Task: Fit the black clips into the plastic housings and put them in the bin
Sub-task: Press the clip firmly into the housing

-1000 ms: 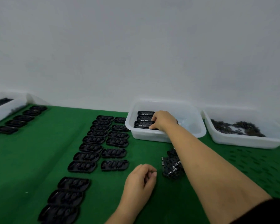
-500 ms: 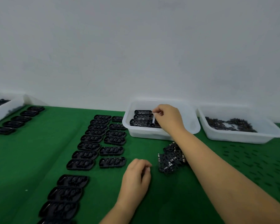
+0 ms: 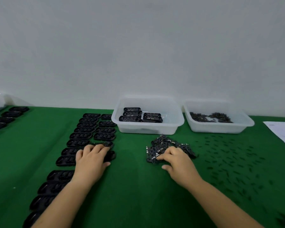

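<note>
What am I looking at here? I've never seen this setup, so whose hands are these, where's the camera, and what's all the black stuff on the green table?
No machine here: a person works bare-handed, and the one camera sits on their head, looking forward and down. On the green table, rows of black plastic housings lie at the left. The left hand rests on the nearest ones; whether it grips one is unclear. The right hand reaches into a loose pile of black parts; a firm hold cannot be seen. Behind stands a white bin holding finished pieces, and beside it a second bin of small dark clips. More small dark bits lie scattered at the right.
</note>
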